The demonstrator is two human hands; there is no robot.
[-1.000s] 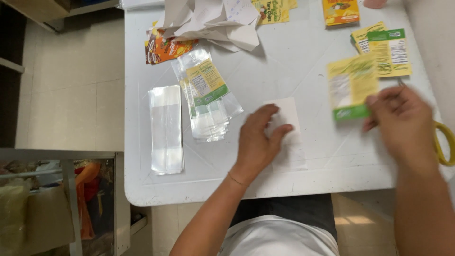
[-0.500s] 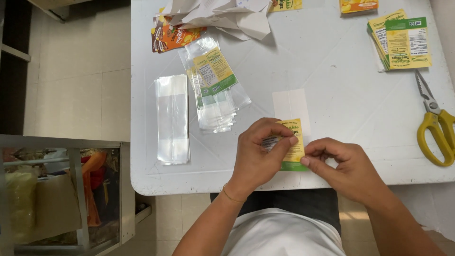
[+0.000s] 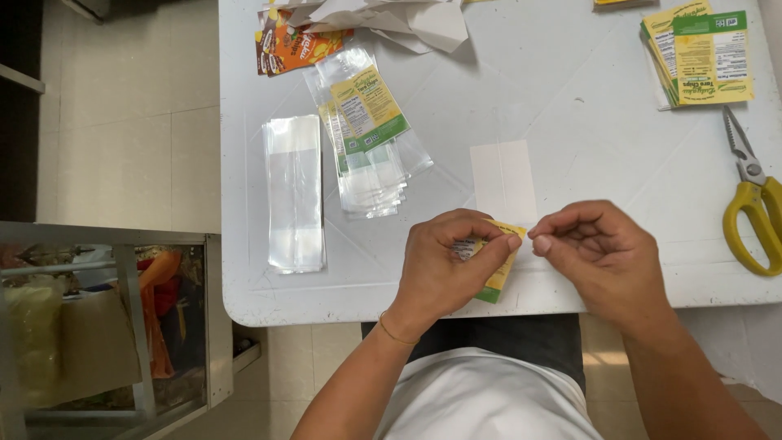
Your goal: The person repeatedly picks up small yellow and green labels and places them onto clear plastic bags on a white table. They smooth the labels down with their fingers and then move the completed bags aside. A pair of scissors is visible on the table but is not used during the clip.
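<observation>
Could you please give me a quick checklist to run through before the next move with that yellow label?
1. Label held: ok, the left hand pinches the yellow label.
2. Right hand at the label's edge: ok, its fingers meet the left's.
3. Backing peeled: cannot tell, the fingers hide it.
4. Clear bags within reach: ok, stacked ahead on the table.
5. Scissors out of the way: ok, lying off to the right.
</observation>
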